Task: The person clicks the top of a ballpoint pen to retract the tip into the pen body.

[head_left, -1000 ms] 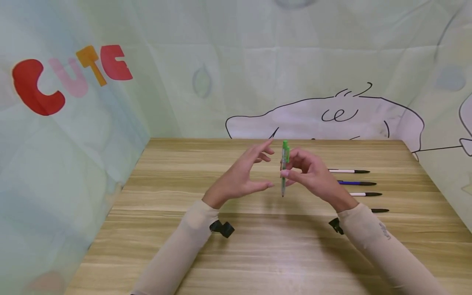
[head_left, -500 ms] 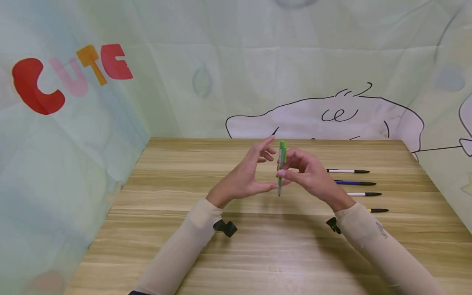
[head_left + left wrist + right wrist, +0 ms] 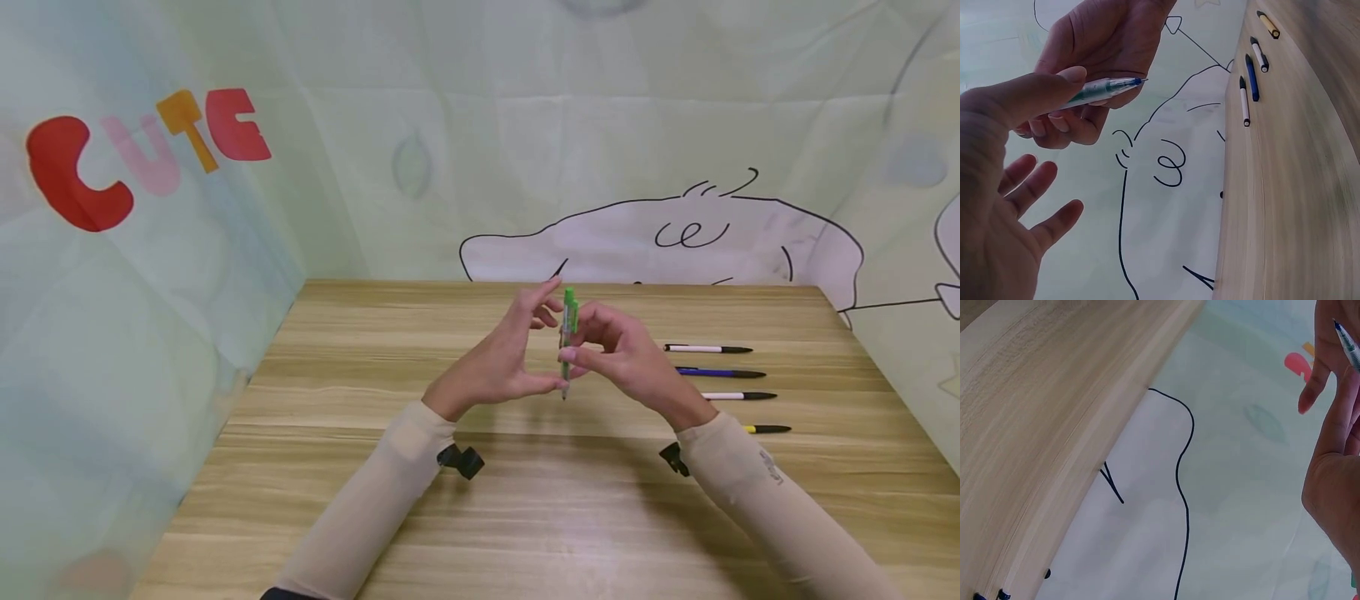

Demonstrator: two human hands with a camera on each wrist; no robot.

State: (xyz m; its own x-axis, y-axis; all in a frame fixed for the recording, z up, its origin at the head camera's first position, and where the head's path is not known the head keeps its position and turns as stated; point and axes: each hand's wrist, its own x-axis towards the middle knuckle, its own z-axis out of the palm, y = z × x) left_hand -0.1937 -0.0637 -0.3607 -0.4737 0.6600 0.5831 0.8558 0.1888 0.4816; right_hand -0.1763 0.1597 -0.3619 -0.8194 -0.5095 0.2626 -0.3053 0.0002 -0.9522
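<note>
A clear-barrelled pen with a green top and clip (image 3: 567,321) stands upright above the table, tip down. My right hand (image 3: 630,354) pinches it between thumb and fingers from the right side. On the left, my left hand (image 3: 498,354) is spread in a wide C shape, its thumb tip right at the pen's lower barrel and its other fingers beside the upper part. From the left wrist, the left thumb (image 3: 1035,94) overlaps the pen (image 3: 1110,87), whose dark blue tip sticks out past it. The right wrist view catches only the pen's tip end (image 3: 1347,344) at its edge.
Several pens lie in a column on the right of the wood-grain table (image 3: 525,517): a white one (image 3: 708,349), a blue one (image 3: 723,373), another white one (image 3: 742,396) and a yellow one (image 3: 768,429), partly behind the right arm. A printed cloth (image 3: 375,125) hangs behind and left.
My right hand has carried the green pen slightly left, while my left hand has shifted a little right, bringing its thumb up to the pen's lower barrel. The other pens stay put.
</note>
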